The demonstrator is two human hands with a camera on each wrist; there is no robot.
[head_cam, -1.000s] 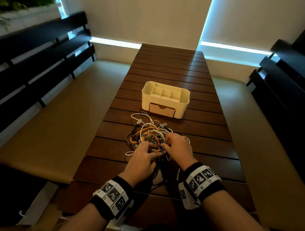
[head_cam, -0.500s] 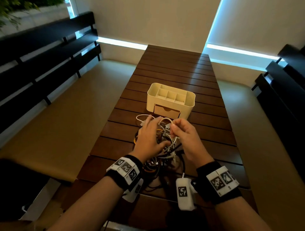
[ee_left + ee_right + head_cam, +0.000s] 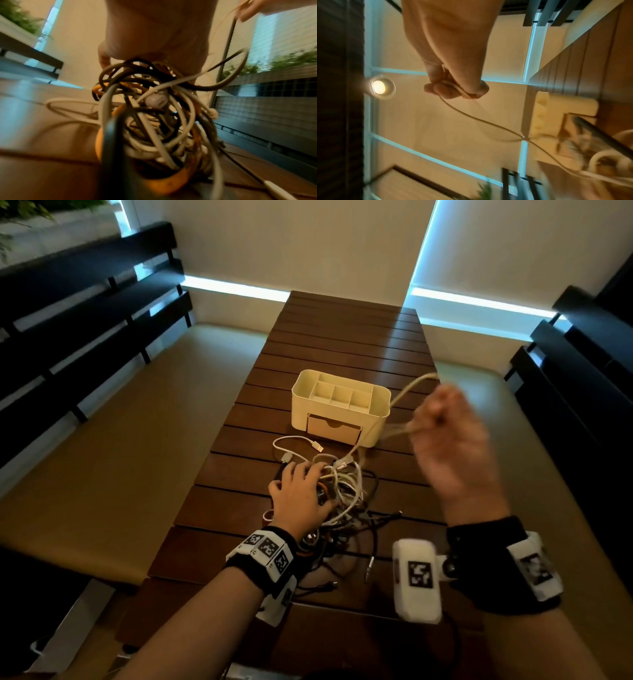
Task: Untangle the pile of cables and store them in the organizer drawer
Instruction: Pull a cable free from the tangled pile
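Head view: right hand (image 3: 445, 436) raised, pinching one pale cable (image 3: 404, 392); left hand (image 3: 301, 494) flat on the pile (image 3: 342, 491) beside the organizer (image 3: 339, 409).
Light, limp, snag-prone; best held near a plug.

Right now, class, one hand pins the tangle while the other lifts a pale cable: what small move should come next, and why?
Probably keep drawing the thin pale cable up and away with the right hand, since its lower run is snagged in the tangled cable pile that the left hand presses down.
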